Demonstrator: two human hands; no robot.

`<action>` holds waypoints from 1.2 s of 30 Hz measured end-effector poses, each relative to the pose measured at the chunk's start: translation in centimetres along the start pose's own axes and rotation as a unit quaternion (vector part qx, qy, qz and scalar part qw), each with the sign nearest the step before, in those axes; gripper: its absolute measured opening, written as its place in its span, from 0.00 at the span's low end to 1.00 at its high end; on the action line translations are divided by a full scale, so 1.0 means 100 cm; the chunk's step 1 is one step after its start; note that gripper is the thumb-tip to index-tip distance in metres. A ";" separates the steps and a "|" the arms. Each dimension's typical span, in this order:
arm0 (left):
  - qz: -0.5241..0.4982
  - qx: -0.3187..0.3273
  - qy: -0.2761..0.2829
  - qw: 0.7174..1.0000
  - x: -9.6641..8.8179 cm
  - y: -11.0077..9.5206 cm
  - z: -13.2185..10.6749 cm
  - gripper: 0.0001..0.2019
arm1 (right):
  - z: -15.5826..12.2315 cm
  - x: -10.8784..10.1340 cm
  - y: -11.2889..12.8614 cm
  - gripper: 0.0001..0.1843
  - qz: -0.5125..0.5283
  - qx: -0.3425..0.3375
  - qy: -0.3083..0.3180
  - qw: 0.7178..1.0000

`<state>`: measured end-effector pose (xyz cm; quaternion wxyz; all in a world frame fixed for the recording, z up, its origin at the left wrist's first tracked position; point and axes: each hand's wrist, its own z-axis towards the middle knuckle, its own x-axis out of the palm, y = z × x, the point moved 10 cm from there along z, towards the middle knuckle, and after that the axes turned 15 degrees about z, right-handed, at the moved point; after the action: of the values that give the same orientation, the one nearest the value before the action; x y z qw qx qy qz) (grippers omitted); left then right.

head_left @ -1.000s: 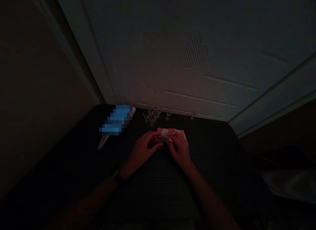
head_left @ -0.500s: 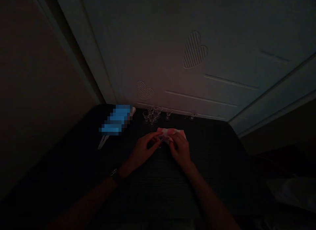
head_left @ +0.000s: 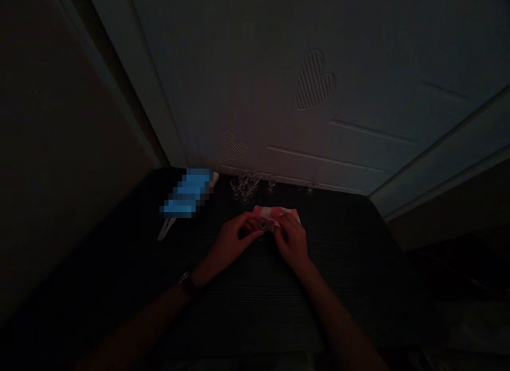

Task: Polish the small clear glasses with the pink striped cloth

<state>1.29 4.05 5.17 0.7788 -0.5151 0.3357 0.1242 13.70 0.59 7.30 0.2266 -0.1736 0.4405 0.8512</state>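
In dim light, my left hand point(head_left: 233, 238) is closed on a small clear glass point(head_left: 263, 226), its round end facing up between the thumb and fingers. My right hand point(head_left: 294, 241) pinches a pink-and-white cloth point(head_left: 274, 211) against the glass from the right. The cloth spreads out behind both hands, and part of the glass is hidden by fingers and shadow. Just beyond stands a cluster of several small stemmed glasses point(head_left: 246, 187). To its right is one separate stemmed glass point(head_left: 272, 185), and a further small glass point(head_left: 311, 188) is farther right.
A device with a bright blue, blurred-out screen point(head_left: 189, 193) lies at the left on the dark wood-grained table point(head_left: 239, 302), with a white strip-like piece point(head_left: 165, 228) below it. A pale panel point(head_left: 271, 94) with raised hearts rises along the table's far edge.
The glass between my hands has turned slightly and moved a little to the right. My left fingers have shifted on it, and the light has dimmed and become bluer.
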 end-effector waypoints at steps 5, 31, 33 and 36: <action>0.001 -0.011 -0.008 1.000 0.001 0.005 0.000 0.13 | -0.001 0.001 -0.001 0.10 0.001 0.001 0.002 1.000; 0.073 0.026 -0.062 0.995 -0.013 -0.002 0.000 0.06 | -0.001 -0.002 -0.001 0.10 -0.001 -0.003 -0.012 1.000; 0.074 0.033 -0.065 0.995 -0.013 -0.003 0.000 0.05 | 0.000 -0.002 -0.001 0.10 -0.002 -0.006 -0.014 1.000; 0.082 0.046 -0.066 0.993 -0.013 -0.006 -0.001 0.05 | 0.000 -0.002 -0.001 0.10 -0.005 -0.006 -0.016 1.000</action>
<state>0.61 3.85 6.42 0.8095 -0.4400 0.3297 0.2059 13.94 0.55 7.36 0.2371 -0.1638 0.4305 0.8554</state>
